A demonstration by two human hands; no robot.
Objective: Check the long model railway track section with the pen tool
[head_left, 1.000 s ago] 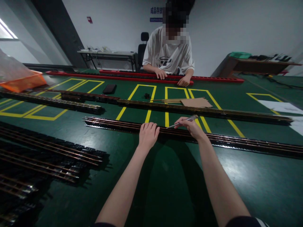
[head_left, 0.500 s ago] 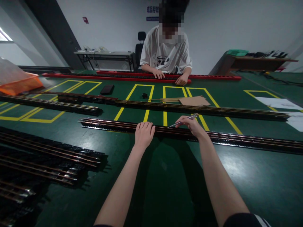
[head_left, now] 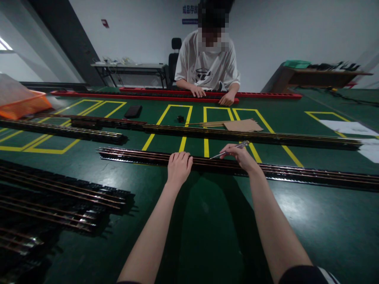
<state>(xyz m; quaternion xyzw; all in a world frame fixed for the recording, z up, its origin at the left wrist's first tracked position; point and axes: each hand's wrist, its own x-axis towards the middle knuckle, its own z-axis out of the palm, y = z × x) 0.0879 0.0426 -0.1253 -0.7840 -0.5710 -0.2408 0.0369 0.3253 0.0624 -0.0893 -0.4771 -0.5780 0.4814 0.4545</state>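
Note:
A long black rail (head_left: 142, 156) with thin copper-coloured strips along it lies across the green table in front of me. My left hand (head_left: 179, 167) is closed over its near middle, fingers bent across the top toward the far side. To the right, my right hand (head_left: 239, 156) pinches a slim silver pen-like tool (head_left: 217, 155) with a pointed end. The tool slants down to the left, and its tip is at the rail's upper face; whether it touches is too small to tell. My left thumb is mostly hidden.
Behind lies another long dark rail (head_left: 254, 137), with cardboard (head_left: 242, 125) beyond it. More striped rails (head_left: 68, 189) are at the near left, and an orange basket (head_left: 26, 105) stands farther left. A co-worker (head_left: 207, 59) opposite has both hands at red rails (head_left: 266, 96).
Both hands stay at nearly the same places on the rail, the tool tip too. The whole view has shifted very slightly.

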